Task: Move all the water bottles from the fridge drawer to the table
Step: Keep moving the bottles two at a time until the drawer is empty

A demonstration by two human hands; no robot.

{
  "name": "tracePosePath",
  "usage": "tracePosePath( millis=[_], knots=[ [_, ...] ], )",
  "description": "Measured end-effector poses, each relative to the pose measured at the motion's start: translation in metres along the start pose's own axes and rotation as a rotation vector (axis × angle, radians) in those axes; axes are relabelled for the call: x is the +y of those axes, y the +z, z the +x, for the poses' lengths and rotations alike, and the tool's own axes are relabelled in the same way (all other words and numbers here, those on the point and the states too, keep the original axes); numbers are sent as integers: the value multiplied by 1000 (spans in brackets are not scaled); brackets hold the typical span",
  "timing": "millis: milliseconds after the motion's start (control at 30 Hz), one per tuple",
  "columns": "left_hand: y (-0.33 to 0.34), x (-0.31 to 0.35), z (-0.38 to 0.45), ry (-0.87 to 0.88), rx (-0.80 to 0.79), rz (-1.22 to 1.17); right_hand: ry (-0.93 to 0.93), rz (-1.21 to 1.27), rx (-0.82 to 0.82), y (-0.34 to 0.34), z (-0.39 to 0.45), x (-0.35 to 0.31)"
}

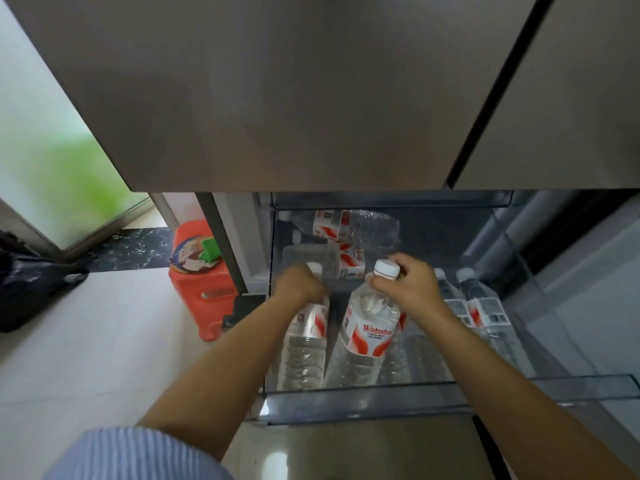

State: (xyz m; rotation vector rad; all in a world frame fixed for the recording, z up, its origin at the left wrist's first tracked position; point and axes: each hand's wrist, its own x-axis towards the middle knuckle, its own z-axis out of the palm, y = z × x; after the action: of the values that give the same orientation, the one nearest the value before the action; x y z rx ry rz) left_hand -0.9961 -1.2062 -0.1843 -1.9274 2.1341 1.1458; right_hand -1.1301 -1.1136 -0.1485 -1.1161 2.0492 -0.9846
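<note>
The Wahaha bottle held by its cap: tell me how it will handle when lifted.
The bottle looks full, so probably heavy. The right hand grips only its neck, so it may swing. Its thin ribbed wall likely gives under a squeeze.

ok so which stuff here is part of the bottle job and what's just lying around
Job: fridge drawer; bottle in left hand; bottle in right hand; two standing bottles at right; bottles lying at the back.
Lying about: orange stool; dark bag.

Clear water bottles (367, 327) in fridge drawer (450, 400)
</note>
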Motion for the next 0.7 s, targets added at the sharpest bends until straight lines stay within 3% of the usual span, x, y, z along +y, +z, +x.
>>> tracePosePath(
  millis=[133, 333, 567, 700],
  knots=[
    [-22, 4, -43, 167, 128, -32, -174, 11, 31, -3, -29, -9],
    [-33, -18, -124, 315, 406, -40, -539, -167, 104, -1, -66, -48],
    [-81, -39, -207, 435, 846, -245, -775, -186, 265, -6, -121, -143],
    [-113, -72, -279, 490, 1039, -286, -893, -184, 249, 4, -181, -194]
  ],
)
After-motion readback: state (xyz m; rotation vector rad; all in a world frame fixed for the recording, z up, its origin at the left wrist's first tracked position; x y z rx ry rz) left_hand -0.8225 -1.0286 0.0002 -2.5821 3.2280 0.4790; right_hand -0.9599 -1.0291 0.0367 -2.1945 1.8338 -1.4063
